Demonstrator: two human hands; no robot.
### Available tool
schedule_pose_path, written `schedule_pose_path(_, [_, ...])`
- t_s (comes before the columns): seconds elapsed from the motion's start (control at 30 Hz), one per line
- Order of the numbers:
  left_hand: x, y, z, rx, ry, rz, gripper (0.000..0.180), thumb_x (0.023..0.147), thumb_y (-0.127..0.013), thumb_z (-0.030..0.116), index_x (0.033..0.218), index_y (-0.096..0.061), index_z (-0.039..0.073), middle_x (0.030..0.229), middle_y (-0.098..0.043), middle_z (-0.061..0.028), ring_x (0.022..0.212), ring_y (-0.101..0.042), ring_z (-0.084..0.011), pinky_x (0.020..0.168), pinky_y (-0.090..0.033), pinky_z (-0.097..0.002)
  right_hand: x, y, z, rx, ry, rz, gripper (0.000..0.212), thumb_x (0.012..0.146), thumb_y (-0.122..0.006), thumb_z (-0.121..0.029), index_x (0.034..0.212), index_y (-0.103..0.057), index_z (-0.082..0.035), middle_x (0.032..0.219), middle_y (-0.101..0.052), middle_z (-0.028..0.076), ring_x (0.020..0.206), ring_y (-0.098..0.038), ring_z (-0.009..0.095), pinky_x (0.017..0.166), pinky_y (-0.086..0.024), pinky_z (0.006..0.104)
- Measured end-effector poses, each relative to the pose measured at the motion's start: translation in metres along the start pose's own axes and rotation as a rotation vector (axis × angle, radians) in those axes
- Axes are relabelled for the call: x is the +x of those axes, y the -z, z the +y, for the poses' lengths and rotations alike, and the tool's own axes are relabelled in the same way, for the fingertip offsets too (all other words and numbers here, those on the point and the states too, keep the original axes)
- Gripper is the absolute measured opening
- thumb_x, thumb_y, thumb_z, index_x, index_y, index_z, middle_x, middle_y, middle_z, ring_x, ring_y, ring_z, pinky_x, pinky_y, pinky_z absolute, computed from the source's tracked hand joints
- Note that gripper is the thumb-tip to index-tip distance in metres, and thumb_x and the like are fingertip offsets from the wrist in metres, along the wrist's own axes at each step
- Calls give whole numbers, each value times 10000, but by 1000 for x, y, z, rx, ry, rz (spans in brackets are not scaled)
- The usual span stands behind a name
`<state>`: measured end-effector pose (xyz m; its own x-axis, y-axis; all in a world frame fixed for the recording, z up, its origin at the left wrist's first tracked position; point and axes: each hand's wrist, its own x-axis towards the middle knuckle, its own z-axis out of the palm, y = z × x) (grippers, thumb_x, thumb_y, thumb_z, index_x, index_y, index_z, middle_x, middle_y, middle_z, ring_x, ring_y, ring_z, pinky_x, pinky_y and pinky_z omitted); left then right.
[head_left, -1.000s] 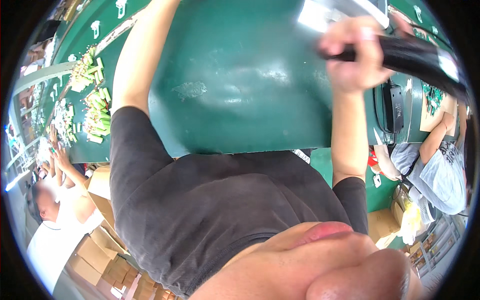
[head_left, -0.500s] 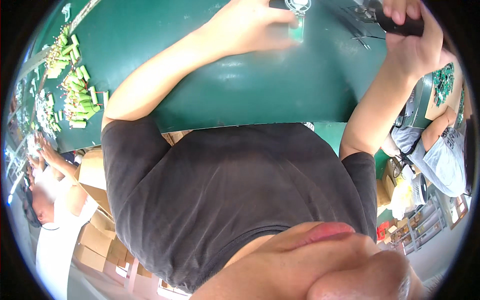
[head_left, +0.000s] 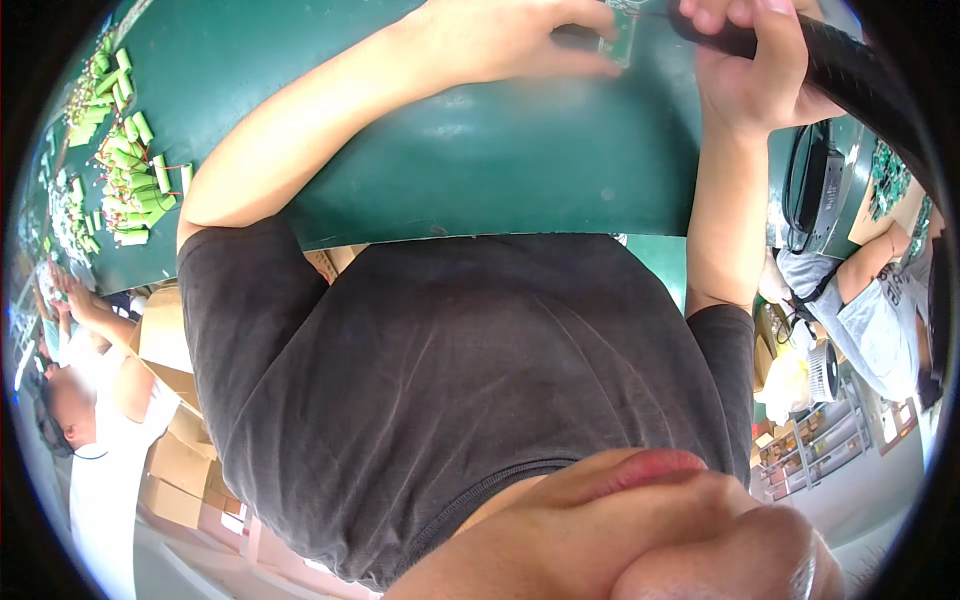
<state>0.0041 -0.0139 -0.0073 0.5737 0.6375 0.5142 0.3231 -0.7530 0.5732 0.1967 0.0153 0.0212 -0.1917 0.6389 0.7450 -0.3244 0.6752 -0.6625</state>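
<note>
At the top of the head view my left hand has its thumb and a finger closed on the edges of a small green circuit board. The board is held close to the table and partly cut off by the top edge. My right hand is wrapped around a black-handled tool, whose exact kind I cannot make out. A thin tip reaches from the tool toward the board; whether it touches is unclear.
Green cylindrical battery cells with wires lie in heaps on the green table at the left. A black power strip and a pile of green boards are at the right. Co-workers sit on both sides, beside cardboard boxes.
My right hand has moved left with the black-handled tool, bringing its tip close to the board. My left hand has shifted slightly up with the board still between its fingers.
</note>
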Motion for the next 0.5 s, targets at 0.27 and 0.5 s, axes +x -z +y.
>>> schedule_pose_path(0.27, [0, -1, -5, -38, -11, 9, 246, 717, -872, 169, 872, -747, 25, 1350, -556, -250, 1199, -585, -409, 1020, -500, -436, -7, -1, 12, -17, -4, 27, 650, 975, -584, -32, 1527, -242, -34, 698, -495, 36, 496, -486, 135, 517, -471, 286])
schedule_pose_path(0.5, [-3, -4, -8, -14, -39, 24, 234, 724, -868, 174, 872, -744, 43, 1354, -544, -239, 1196, -573, -402, 1027, -487, -439, -13, -7, 19, 37, -29, 107, 675, 943, -618, 0, 1510, -259, -69, 702, -496, 36, 500, -474, 135, 512, -453, 283])
